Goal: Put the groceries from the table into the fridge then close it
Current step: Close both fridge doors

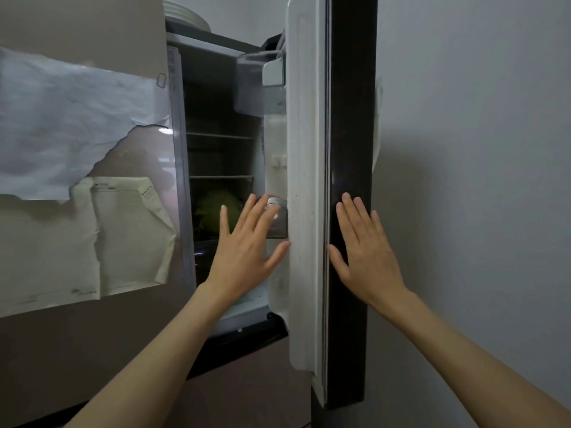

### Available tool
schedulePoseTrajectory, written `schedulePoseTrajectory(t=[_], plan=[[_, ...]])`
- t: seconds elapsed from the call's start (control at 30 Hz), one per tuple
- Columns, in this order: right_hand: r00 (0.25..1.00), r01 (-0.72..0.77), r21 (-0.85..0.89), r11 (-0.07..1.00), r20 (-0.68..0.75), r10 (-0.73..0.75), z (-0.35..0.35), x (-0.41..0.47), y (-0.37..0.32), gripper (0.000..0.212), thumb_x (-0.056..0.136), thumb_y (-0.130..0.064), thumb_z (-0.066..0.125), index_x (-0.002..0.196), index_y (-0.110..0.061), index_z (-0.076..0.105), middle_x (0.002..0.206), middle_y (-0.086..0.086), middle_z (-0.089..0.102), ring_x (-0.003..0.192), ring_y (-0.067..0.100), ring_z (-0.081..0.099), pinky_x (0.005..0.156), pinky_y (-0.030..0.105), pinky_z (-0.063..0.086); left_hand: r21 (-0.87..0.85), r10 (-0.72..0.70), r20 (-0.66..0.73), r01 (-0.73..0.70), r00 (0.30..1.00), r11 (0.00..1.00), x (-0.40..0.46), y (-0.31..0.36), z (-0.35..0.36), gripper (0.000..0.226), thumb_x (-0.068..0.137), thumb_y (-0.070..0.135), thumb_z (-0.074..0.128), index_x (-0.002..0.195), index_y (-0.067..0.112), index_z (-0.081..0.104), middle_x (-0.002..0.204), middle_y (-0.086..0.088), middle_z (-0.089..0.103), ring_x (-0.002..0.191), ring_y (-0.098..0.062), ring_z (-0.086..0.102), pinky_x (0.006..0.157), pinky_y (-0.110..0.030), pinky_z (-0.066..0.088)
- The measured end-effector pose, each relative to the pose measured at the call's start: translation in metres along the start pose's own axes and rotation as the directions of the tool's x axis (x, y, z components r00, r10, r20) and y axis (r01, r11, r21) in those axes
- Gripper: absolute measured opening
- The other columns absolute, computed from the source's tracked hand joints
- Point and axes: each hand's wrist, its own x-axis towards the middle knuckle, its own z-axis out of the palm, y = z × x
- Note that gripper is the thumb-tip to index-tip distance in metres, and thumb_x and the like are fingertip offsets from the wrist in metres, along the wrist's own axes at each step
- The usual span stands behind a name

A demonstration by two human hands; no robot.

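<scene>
The fridge's right door [350, 149] stands partly open, edge-on to me, with its white inner liner [306, 180] facing left. My right hand [366, 251] lies flat and open against the door's dark outer face. In front of the gap, my left hand [247, 245] is spread open and empty, its thumb touching the white liner. Behind its fingers a clear jar with a metal lid [278, 216] stands in the door shelf. A green cabbage-like vegetable [216, 211] rests on a lower shelf inside the dark interior.
The fridge's left door [92, 335] is closed, with torn white paper [71, 125] and a cream sheet [129, 233] stuck on it. Stacked plates [188, 15] sit on top of the fridge. A grey wall [479, 149] runs close along the right.
</scene>
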Motion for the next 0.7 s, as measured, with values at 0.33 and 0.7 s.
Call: schedulePoseTrajectory(t=[0.33,0.7], plan=[[0.960,0.279,-0.045,0.959,0.043,-0.277,0.027,0.028,-0.077,0.056,0.092,-0.027,0.037,0.143,-0.007,0.027,0.153,0.012,0.023,0.143,0.026,0.013,0.117,0.044,0.009,0.125,-0.162,0.144,0.144,0.976,0.982,-0.028,-0.068,-0.012,0.064,0.096,0.045,0.035,0.149,0.029,0.003,0.157,0.005,-0.009,0.140,-0.013,-0.020,0.113,-0.044,-0.012],[0.983,0.163,0.184,0.969,0.056,-0.176,0.091,0.076,-0.162,0.084,0.085,-0.032,0.061,0.146,-0.001,0.013,0.155,0.017,0.011,0.143,0.026,0.010,0.115,0.039,0.013,0.376,-0.322,0.017,0.292,0.947,0.879,-0.070,-0.164,-0.049,0.059,0.096,0.037,0.039,0.148,0.022,0.016,0.158,-0.006,0.000,0.141,-0.022,-0.017,0.112,-0.058,-0.004]])
